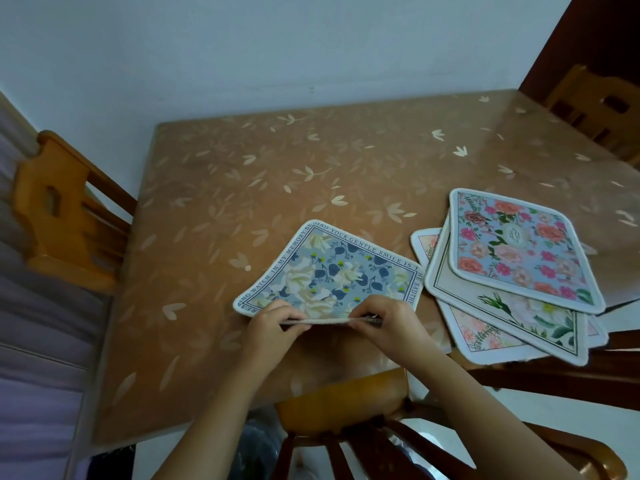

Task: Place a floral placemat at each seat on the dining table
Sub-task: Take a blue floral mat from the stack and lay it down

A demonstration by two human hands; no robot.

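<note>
Two hands, left hand (275, 322) and right hand (384, 318), pinch the near edge of a blue floral placemat (332, 271) with their fingers, near-centre on the bench (277, 174); a stack of placemats (512, 271) lies right.

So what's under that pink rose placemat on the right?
The rose placemat tops a fanned stack: a cream mat with a green-stemmed flower, then peach-flowered mats. Their covered middles can't be seen.

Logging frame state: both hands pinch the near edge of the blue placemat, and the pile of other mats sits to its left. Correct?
Not quite. Both hands, left hand and right hand, do pinch the blue placemat at its near edge, but the head view shows the pile of other mats to its right.
</note>
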